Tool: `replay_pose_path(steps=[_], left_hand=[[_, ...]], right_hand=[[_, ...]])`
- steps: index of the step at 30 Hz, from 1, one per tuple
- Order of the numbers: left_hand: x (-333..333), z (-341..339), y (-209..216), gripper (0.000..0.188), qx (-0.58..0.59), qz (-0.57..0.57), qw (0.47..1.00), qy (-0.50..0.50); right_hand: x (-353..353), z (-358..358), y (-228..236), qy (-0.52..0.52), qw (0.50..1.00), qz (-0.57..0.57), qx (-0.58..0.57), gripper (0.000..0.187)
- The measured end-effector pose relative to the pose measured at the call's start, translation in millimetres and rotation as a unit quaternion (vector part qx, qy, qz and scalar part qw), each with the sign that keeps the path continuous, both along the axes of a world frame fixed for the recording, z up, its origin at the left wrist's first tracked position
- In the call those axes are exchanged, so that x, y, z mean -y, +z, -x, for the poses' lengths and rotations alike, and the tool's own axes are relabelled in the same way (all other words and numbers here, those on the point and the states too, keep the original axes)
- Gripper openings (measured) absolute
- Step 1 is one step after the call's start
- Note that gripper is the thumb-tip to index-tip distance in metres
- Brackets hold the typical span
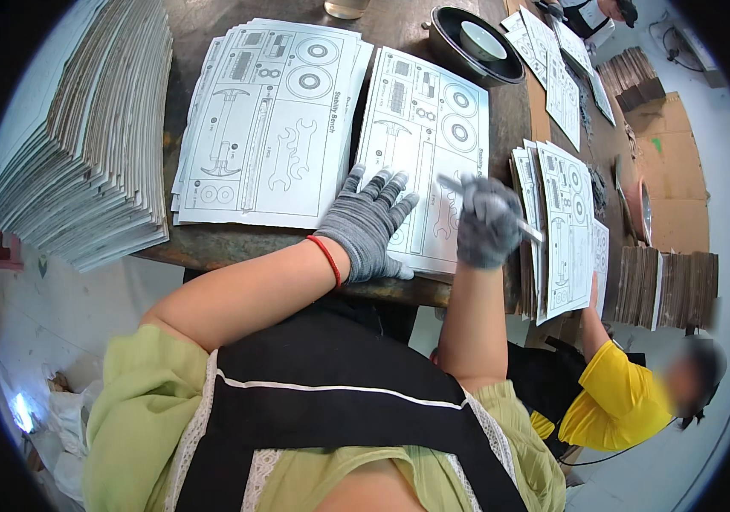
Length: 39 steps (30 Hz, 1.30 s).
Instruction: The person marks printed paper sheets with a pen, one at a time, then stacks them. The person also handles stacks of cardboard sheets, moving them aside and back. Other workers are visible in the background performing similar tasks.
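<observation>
My left hand (pixel 368 224), in a striped grey glove, lies with fingers spread on the lower left of a printed cardboard sheet (pixel 420 111). The sheet bears line drawings of wrenches, wheels and other parts. Above the sheet's lower right side, my right hand (pixel 490 224), also gloved, is closed round a slim stick-like tool (pixel 531 232). The tool's thin, blurred tip points up and left over the sheet; its pale end sticks out at the right. I cannot make out its exact kind. A pile of similar printed sheets (pixel 267 128) lies left of my left hand.
A tall stack of cardboard sheets (pixel 101 128) stands at the table's left edge. Black and pale bowls (pixel 483 41) sit at the back. More printed sheets (pixel 565 230) lie at the right, near a co-worker in yellow (pixel 617 401). Another person (pixel 595 17) is at the far right.
</observation>
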State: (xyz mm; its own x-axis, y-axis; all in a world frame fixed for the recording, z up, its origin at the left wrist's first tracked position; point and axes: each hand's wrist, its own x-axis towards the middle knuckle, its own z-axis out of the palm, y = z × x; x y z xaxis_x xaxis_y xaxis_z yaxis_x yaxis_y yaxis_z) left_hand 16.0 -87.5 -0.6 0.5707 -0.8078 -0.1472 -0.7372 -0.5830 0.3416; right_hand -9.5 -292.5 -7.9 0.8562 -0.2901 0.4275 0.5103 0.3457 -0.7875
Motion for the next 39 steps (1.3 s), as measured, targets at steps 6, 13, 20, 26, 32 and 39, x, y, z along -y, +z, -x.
replay_pose_path(steps=[6,13,20,26,32,39], left_hand=[[-3,-5,8,0.105,-0.015,-0.018,1.000,-0.016],[0,-1,-2,0.105,0.008,-0.011,1.000,0.021],[3,3,-6,0.105,0.001,0.007,1.000,0.028],[6,6,-6,0.099,0.029,-0.032,0.999,0.017],[10,24,1,0.084,0.044,-0.045,0.998,-0.012],[-24,32,19,0.068,0.026,-0.002,0.998,-0.054]], right_hand=[[22,-76,-21,0.115,0.992,-0.037,0.023,0.016],[-14,-49,-17,-0.116,0.945,0.278,-0.127,0.029],[-48,77,-1,-0.094,0.905,0.398,-0.118,0.049],[-60,136,4,-0.132,0.788,0.593,-0.103,0.010],[-34,119,17,-0.108,0.981,0.163,0.007,0.032],[-7,145,51,-0.253,0.949,0.184,-0.019,0.029]])
